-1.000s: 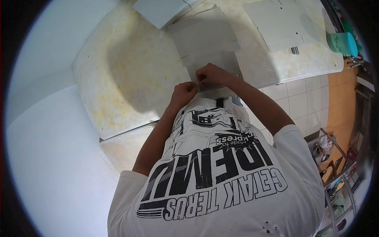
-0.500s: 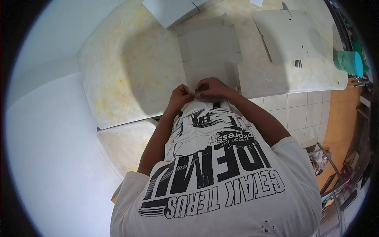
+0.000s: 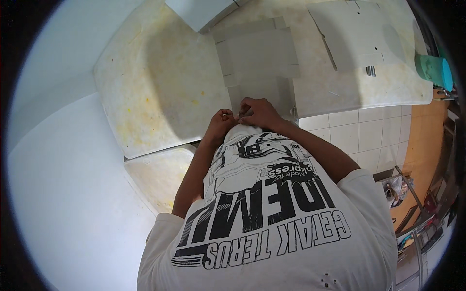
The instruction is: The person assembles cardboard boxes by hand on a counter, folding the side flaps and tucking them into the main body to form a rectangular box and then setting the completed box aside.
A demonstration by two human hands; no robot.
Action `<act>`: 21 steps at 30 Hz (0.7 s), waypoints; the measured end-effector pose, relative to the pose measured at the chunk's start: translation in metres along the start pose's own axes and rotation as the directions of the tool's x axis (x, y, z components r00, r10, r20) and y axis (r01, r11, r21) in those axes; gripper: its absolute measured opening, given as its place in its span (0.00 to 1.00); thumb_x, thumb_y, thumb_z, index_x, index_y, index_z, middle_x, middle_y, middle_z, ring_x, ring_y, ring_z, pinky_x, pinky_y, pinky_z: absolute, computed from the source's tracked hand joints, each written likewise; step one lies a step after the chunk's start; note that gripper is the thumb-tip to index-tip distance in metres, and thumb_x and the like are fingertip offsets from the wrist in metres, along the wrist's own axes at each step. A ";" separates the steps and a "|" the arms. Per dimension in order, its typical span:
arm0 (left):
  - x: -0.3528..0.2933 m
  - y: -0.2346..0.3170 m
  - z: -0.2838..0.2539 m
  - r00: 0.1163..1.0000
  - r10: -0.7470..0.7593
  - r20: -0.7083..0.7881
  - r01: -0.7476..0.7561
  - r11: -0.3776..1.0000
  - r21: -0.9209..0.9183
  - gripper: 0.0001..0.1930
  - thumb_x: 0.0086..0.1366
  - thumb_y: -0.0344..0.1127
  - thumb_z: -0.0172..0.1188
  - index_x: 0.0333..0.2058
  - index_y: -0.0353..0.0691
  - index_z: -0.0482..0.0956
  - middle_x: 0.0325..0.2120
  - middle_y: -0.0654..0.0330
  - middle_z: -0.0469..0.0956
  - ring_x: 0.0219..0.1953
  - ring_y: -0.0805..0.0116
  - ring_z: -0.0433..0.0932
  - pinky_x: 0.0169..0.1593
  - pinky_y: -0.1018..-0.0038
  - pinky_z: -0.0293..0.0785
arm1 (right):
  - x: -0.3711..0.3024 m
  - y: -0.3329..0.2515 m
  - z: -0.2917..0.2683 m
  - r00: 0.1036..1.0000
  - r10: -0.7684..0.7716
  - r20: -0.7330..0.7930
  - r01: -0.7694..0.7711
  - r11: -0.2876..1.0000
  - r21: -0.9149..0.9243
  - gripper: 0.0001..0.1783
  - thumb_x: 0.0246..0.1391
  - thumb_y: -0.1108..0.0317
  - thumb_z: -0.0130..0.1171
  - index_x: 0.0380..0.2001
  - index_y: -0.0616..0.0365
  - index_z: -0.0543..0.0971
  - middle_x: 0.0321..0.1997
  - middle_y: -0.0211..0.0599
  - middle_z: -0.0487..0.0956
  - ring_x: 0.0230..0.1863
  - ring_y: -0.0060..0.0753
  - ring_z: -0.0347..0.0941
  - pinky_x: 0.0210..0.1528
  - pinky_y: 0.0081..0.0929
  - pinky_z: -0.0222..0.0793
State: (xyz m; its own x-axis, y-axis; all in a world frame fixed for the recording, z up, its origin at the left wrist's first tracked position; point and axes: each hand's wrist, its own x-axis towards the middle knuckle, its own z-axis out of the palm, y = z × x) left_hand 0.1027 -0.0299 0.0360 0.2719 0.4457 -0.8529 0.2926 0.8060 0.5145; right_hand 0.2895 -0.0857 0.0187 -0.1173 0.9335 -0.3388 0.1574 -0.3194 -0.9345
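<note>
A flat grey cardboard sheet (image 3: 262, 58) with cut flaps lies on a stained white table (image 3: 160, 87) in front of me. My left hand (image 3: 221, 123) and my right hand (image 3: 257, 111) meet at the sheet's near edge, close to my chest. The fingers of both hands are curled and pinched together on that edge. The part of the sheet under my hands is hidden, so the exact grip is hard to see. My forearms come up on either side of my white printed shirt.
A second flat grey cardboard sheet (image 3: 359, 34) lies at the back right of the table. A white board (image 3: 201, 9) rests at the far edge, and a teal round container (image 3: 434, 70) stands at the right. A lower stained surface (image 3: 160, 174) sits left of me; white floor tiles (image 3: 349, 136) are at the right.
Both hands have drawn back toward my chest, staying together at the sheet's near edge. The table has shifted a little in view as my head moved.
</note>
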 end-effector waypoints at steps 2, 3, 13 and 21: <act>0.004 -0.006 -0.005 1.000 0.027 0.016 -0.027 0.999 0.036 0.18 0.54 0.29 0.61 0.40 0.32 0.62 0.30 0.55 0.74 0.31 0.70 0.76 0.33 0.79 0.73 | 0.000 0.000 0.001 1.000 0.015 0.028 -0.015 1.000 0.020 0.20 0.34 0.58 0.66 0.33 0.56 0.77 0.30 0.40 0.79 0.33 0.39 0.77 0.39 0.32 0.70; 0.005 -0.009 -0.008 1.000 0.023 0.014 -0.024 0.999 0.034 0.18 0.54 0.29 0.61 0.40 0.32 0.62 0.30 0.55 0.74 0.31 0.70 0.76 0.33 0.79 0.73 | 0.001 0.001 0.002 0.999 0.017 0.031 -0.018 1.000 0.021 0.20 0.34 0.58 0.66 0.33 0.56 0.77 0.30 0.40 0.79 0.33 0.39 0.77 0.39 0.32 0.70; -0.010 0.009 0.003 0.996 -0.066 0.055 0.066 0.998 -0.010 0.19 0.55 0.29 0.60 0.42 0.31 0.63 0.32 0.55 0.74 0.34 0.68 0.76 0.37 0.78 0.73 | 0.000 0.003 0.008 0.996 -0.089 0.004 0.089 0.988 -0.126 0.18 0.36 0.55 0.63 0.29 0.57 0.79 0.28 0.42 0.79 0.31 0.40 0.76 0.36 0.32 0.70; -0.006 0.003 -0.004 0.991 -0.127 0.031 0.129 0.987 -0.096 0.19 0.54 0.27 0.60 0.43 0.32 0.63 0.32 0.56 0.74 0.36 0.69 0.75 0.39 0.79 0.72 | -0.004 0.009 0.017 0.998 0.025 0.049 -0.026 0.999 0.018 0.17 0.41 0.59 0.62 0.35 0.56 0.80 0.29 0.44 0.79 0.29 0.37 0.77 0.35 0.28 0.70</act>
State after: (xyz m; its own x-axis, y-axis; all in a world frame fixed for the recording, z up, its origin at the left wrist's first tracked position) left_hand 0.0979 -0.0288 0.0423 0.2605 0.3276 -0.9082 0.2358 0.8906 0.3889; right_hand 0.2744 -0.0956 0.0096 -0.1612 0.9162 -0.3668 0.1422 -0.3463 -0.9273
